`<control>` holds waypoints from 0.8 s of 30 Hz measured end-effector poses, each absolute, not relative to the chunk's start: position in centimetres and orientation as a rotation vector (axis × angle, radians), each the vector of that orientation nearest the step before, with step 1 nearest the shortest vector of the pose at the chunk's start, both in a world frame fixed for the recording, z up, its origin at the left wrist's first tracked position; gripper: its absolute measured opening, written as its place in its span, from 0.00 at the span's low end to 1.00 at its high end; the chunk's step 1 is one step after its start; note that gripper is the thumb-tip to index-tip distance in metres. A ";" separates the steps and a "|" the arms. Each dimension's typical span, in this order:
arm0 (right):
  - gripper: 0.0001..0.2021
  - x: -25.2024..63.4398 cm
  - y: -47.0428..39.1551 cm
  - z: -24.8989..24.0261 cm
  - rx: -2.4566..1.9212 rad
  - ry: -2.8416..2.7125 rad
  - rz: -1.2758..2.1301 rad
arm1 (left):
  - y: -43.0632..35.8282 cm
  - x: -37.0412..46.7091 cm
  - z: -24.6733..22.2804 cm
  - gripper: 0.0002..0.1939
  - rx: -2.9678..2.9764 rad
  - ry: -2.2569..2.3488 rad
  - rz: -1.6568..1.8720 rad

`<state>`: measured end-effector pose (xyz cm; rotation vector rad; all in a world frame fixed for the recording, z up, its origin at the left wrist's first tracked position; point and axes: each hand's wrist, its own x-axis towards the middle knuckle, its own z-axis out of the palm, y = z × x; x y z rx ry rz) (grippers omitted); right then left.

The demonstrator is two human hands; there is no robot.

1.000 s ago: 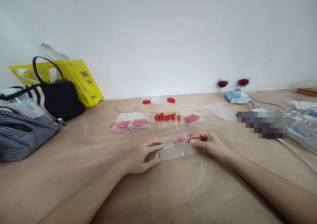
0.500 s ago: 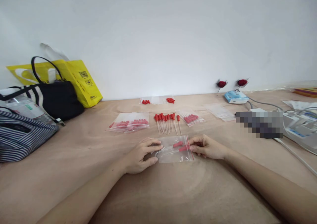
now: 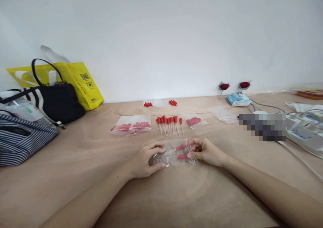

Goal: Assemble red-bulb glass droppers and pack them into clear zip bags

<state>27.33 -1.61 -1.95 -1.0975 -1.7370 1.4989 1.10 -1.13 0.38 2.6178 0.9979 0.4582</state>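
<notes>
A clear zip-lock bag with a red-lined mouth lies on the table between my hands. Inside it are two droppers with red rubber bulbs, an upper dropper and a lower dropper, bulbs toward the mouth. My left hand holds the bag's left end, its thumb and fingertips on the plastic. At the mouth, my right hand has its thumb and finger closed on the lower dropper's bulb end; the exact grip is partly hidden. Several loose droppers lie in a row just beyond the bag.
Filled bags lie left of the row, and another filled bag right of it. Clear bags lie farther right. Red bulbs sit by the wall. Handbags stand left; a power strip with cables is right.
My right hand has moved a little left, and the lower dropper has slid deeper into the bag. The bag's mouth has opened slightly; my left hand stays at its end.
</notes>
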 end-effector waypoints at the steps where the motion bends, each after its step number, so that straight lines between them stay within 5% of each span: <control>1: 0.20 27.2 -1.7 -1.8 -1.076 -1.737 1.520 | -1.1 1.1 0.4 0.20 2.620 1.001 0.454; 24: 0.20 28.7 -1.3 -1.4 -1.208 -1.594 1.531 | -1.0 0.9 0.3 0.21 2.616 0.969 0.414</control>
